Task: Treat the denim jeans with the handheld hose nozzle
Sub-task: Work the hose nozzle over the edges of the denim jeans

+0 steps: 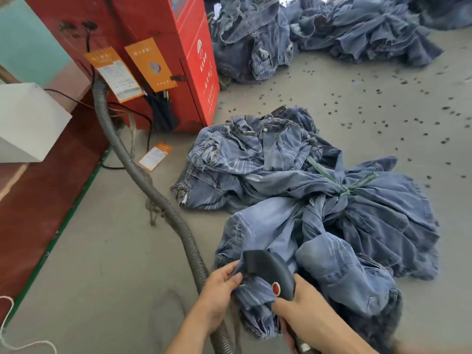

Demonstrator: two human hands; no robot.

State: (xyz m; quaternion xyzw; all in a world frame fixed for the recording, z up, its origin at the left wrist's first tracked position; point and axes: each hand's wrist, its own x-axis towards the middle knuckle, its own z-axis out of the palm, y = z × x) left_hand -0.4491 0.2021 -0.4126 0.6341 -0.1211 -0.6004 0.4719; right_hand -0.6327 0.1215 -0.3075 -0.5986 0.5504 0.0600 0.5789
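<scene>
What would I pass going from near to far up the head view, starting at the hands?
Left hand and right hand on the hose nozzle → tied denim bundle → loose jeans beyond it → floor strewn with dark specks → far denim piles.

We stand on a grey concrete floor dusted with dark specks toward the far right. A red cabinet rises at upper left, orange tags hanging on its face and another orange tag lying at its foot. A white box sits at left beside a teal wall. Even daylight fills the room.
</scene>
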